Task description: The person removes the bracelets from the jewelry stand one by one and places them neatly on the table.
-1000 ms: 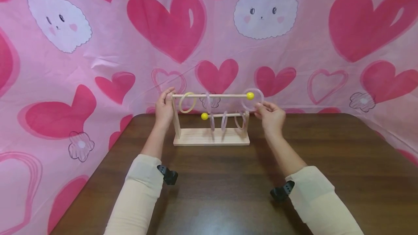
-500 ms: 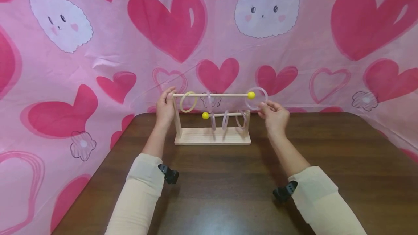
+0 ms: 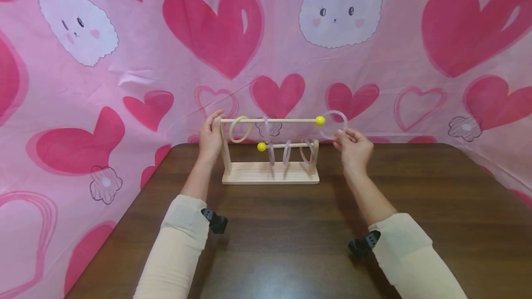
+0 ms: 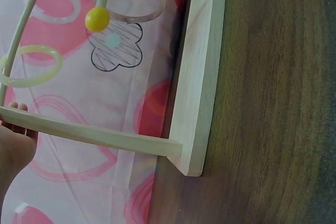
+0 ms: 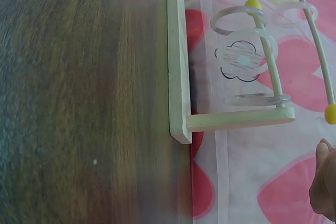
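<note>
My left hand (image 3: 210, 138) holds the top of the left post (image 3: 226, 153) of a wooden ring rack, whose base (image 3: 270, 179) rests on the table. Beyond the yellow ball (image 3: 320, 121) ending the upper rod (image 3: 291, 121), my right hand (image 3: 356, 151) pinches a clear ring (image 3: 346, 122) by its lower right edge. The ring's left side overlaps the ball in the head view. A yellow ring (image 4: 37, 82) and another clear ring (image 4: 76, 3) hang on the upper rod. Three clear rings, one of them (image 5: 254, 99) near the post, hang on the lower rod (image 5: 270, 59).
The brown wooden table (image 3: 266, 243) spreads in front of the rack. Behind it hangs a pink cloth (image 3: 274, 59) with hearts and rabbits. Dark wrist cameras (image 3: 216, 221) sit on both cream sleeves (image 3: 170, 253).
My right hand has moved right with the clear ring, carrying it from around the upper rod's ball to its right side. My left hand stays on the post.
</note>
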Tool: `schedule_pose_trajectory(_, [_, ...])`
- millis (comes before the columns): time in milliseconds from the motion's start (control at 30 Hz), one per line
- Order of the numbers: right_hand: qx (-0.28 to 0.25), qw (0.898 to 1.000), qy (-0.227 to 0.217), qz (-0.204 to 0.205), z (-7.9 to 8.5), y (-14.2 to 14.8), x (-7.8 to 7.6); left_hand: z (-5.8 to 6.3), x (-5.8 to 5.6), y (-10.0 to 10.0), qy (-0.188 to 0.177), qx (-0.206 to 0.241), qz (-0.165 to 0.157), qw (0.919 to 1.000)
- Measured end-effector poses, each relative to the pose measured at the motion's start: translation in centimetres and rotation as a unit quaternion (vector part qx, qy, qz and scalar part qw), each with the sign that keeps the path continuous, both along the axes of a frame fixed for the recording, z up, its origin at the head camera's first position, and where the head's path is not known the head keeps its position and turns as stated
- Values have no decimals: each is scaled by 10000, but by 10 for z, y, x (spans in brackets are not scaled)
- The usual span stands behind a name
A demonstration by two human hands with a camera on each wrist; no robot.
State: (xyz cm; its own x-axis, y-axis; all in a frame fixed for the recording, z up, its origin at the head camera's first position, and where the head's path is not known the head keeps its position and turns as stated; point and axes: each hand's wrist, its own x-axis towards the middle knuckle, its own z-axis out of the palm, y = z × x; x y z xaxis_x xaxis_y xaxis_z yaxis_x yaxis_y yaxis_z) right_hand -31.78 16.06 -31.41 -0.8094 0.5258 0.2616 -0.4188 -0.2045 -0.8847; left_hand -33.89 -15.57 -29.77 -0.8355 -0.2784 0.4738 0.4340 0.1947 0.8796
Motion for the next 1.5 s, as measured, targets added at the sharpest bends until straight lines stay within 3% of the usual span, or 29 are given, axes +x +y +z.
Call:
schedule_pose_trajectory(233, [-106,9995,197,-202,-1,3,0,-1,-1,0,93,2,44,9999])
schedule_pose_trajectory(600, [-454,9976,496,-185,5,8,3,-1,-1,0,61,-7,46,10000])
schedule_pose_trajectory(833, [-460,9970,629,11,9,2,8,-1,-1,0,-3,58,7,10000])
schedule_pose_trajectory(1500, [205,9949,651,748,8,-29,20,0,-1,2,32,48,68,10000])
